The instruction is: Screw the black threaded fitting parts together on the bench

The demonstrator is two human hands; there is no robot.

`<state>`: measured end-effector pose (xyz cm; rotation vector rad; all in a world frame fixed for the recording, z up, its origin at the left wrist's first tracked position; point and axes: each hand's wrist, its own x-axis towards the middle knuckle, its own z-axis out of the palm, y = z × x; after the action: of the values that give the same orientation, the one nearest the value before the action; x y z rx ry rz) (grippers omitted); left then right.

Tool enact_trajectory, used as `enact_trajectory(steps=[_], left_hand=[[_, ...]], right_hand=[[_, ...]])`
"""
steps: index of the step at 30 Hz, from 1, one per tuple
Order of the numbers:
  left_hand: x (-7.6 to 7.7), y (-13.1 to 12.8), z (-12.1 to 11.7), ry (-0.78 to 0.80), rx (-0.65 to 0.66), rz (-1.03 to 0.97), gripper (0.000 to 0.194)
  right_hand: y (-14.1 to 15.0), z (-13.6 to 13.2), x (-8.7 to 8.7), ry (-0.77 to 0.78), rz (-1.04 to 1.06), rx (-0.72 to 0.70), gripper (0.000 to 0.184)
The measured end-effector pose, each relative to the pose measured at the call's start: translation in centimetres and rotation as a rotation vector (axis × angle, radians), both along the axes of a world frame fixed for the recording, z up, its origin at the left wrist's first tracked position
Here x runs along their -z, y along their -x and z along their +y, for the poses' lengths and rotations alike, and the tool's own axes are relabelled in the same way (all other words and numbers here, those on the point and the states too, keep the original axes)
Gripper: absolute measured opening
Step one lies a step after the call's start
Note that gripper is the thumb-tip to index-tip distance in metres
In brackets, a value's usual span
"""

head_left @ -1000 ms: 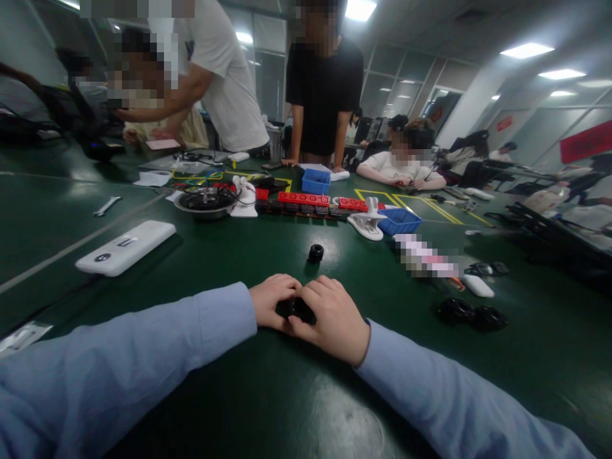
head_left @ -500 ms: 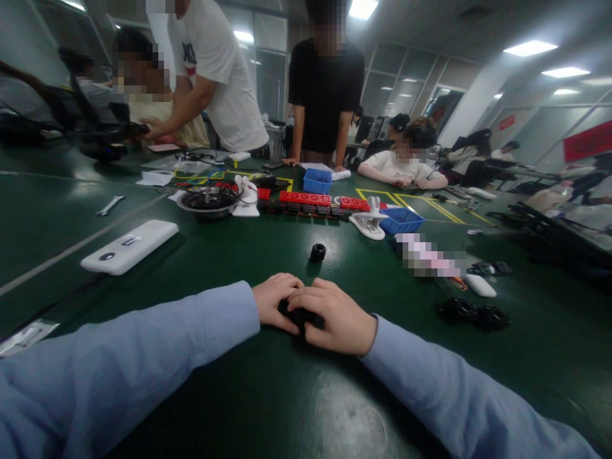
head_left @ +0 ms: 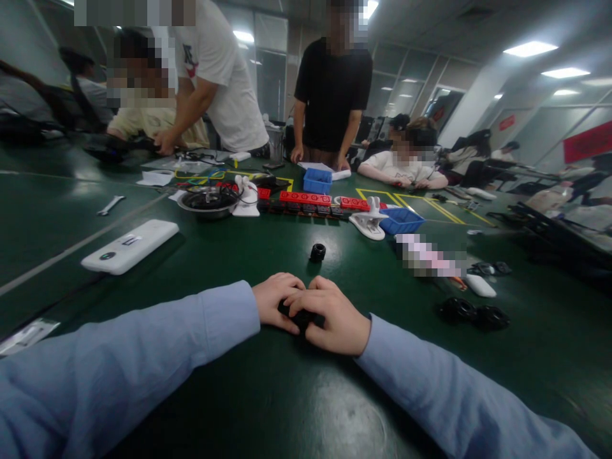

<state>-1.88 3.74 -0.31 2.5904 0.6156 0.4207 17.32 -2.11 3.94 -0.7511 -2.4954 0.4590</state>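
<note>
Both of my hands meet over the green table, wrapped round a dark black part (head_left: 303,317) mostly hidden by the fingers. My left hand (head_left: 278,302) curls round its left side. From the right, my right hand (head_left: 335,319) grips the same part, its fingers bent over the top and the thumb low in front. What kind of part it is cannot be made out. Just beyond my hands a small black ring-shaped fitting (head_left: 317,252) stands on the table. Two larger black ring-shaped parts (head_left: 474,313) lie side by side to the right.
A white power bank (head_left: 131,247) and a wrench (head_left: 111,204) lie at left. Farther back are a metal bowl (head_left: 208,203), red strips (head_left: 305,199), a white clamp (head_left: 369,220) and blue trays (head_left: 401,220). Several people are round the table's far side.
My right hand and wrist have shifted slightly left round the black part; my left hand is nearly still. Across the table, the person in black has straightened and moved a little right.
</note>
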Motion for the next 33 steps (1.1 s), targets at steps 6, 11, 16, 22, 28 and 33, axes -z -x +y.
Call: enact_trajectory(steps=[6, 11, 16, 22, 28, 33], left_hand=[[0.3, -0.1, 0.1, -0.043, -0.01, 0.01, 0.055], [0.4, -0.1, 0.1, -0.037, 0.0, -0.006, 0.057], [0.0, -0.1, -0.1, -0.004, -0.012, -0.024, 0.06], [0.2, 0.0, 0.2, -0.012, 0.021, -0.016, 0.065], [0.3, 0.0, 0.1, -0.035, 0.025, -0.029, 0.064], [0.2, 0.0, 0.1, -0.044, 0.025, -0.02, 0.059]], right_hand=[[0.5, -0.3, 0.1, -0.077, -0.073, -0.027, 0.018], [0.3, -0.7, -0.1, -0.134, -0.085, -0.029, 0.021], [-0.2, -1.0, -1.1, -0.118, -0.007, -0.021, 0.031], [0.0, -1.1, -1.5, -0.111, 0.031, 0.289, 0.029], [0.5, -1.3, -0.7, -0.296, -0.206, 0.407, 0.039], [0.6, -1.1, -0.1, -0.282, -0.235, 0.363, 0.031]])
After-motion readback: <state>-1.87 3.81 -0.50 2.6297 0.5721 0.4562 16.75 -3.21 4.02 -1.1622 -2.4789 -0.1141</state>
